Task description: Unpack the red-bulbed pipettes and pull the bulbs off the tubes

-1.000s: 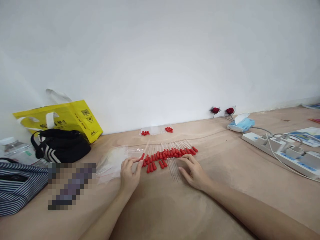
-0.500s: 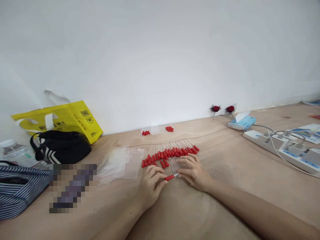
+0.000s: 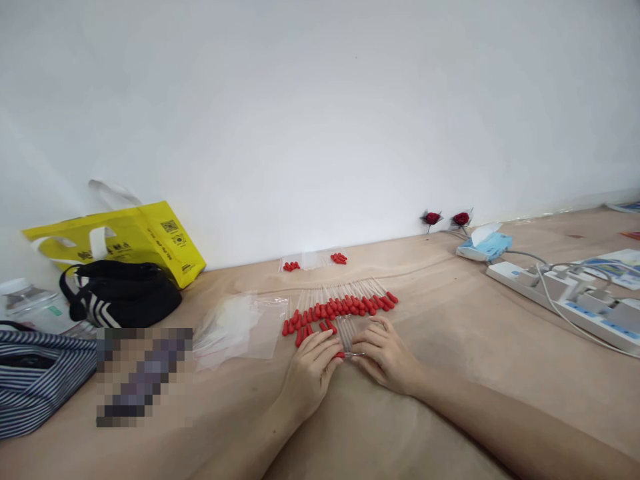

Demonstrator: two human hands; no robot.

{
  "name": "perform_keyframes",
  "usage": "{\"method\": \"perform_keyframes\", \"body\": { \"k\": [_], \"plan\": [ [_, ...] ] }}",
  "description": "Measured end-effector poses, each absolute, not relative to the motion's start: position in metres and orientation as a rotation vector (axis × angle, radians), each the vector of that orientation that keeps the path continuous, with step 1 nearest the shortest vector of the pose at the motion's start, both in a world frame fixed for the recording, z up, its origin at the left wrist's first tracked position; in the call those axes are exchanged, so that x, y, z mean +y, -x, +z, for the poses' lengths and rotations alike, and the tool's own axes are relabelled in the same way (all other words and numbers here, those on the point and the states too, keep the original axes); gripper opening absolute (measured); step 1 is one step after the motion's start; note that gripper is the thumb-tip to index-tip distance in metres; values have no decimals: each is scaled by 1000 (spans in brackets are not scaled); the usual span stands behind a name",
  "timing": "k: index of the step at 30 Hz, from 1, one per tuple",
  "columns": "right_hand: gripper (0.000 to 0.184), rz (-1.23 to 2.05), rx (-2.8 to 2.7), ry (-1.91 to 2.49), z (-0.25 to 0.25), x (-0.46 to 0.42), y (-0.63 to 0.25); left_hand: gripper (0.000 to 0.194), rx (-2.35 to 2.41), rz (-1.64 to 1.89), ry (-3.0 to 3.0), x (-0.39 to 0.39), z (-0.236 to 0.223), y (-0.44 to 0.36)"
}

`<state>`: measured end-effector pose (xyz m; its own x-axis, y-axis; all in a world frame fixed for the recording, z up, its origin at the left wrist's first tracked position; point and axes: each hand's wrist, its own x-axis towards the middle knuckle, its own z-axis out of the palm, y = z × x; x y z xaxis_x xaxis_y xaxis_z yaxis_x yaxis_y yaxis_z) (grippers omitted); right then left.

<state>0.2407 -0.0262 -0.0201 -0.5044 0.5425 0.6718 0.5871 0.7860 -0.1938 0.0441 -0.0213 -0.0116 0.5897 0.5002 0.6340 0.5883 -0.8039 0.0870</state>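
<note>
My left hand (image 3: 313, 370) pinches a red rubber dropper bulb (image 3: 340, 355), mostly hidden by the fingers. My right hand (image 3: 387, 357) is closed on a thin, shiny, clear-looking tube (image 3: 356, 354) that meets the bulb's open end; how deep it sits I cannot tell. Just beyond both hands lie several loose clear glass tubes (image 3: 345, 328), side by side. A long row of droppers with red bulbs (image 3: 350, 305) fans out behind them, glass ends toward the wall. A few more red-bulbed pieces (image 3: 304, 333) lie in front of that row, beside my left hand.
Clear plastic bags (image 3: 240, 327) are spread on the left. Small bags with red bulbs (image 3: 339, 258) lie near the wall. Further left are a yellow bag (image 3: 150, 233), a black pouch (image 3: 135, 293) and a striped bag (image 3: 45, 380). A power strip (image 3: 565, 303) and tissue pack (image 3: 485, 247) stand right.
My hands have come closer together round the bulb and tube. The left fingers now cover more of the bulb, and the right fingers have drawn back from the dropper row.
</note>
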Motion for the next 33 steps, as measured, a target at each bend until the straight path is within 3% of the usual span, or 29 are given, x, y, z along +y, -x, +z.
{"method": "perform_keyframes", "body": {
  "k": [33],
  "plan": [
    [9,39,-2294,743,-22,-26,-245,20,-906,-1076,2698,-27,-16,-40]
  ]
}}
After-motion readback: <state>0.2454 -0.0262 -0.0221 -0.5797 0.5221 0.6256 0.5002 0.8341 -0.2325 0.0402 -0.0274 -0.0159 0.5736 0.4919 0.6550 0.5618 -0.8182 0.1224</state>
